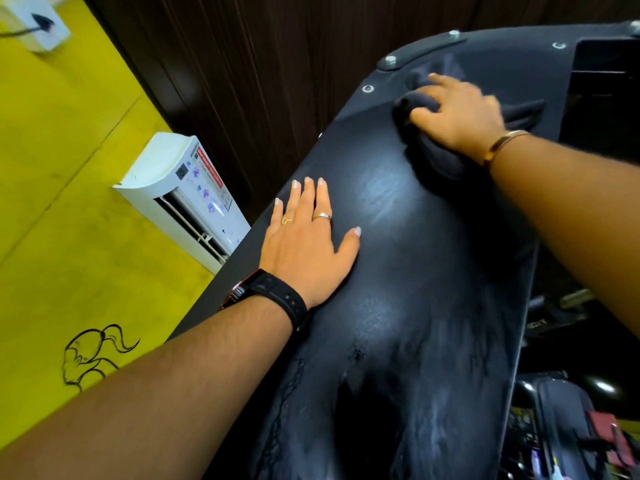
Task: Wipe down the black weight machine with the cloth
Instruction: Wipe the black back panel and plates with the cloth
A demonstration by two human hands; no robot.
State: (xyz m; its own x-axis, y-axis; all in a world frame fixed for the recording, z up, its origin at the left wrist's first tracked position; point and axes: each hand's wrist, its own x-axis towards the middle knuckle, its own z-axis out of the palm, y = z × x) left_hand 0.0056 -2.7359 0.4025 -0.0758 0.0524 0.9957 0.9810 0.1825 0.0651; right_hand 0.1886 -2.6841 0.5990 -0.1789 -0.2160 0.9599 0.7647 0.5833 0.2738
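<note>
Cloth (437,158), soft and likely light, is bunching in the gripping right hand (457,114), upper right of the frame, on the stiff weight machine (415,289); the left hand (304,252) is resting flat, fingers straight, at centre.

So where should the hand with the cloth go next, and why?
Probably a stroke down the machine toward the person. The right hand grips the cloth up by the bolts, while pale streaks show lower on the black surface, beside and below the left hand, which rests flat. That part looks unwiped, though glare makes it hard to be sure.
</note>
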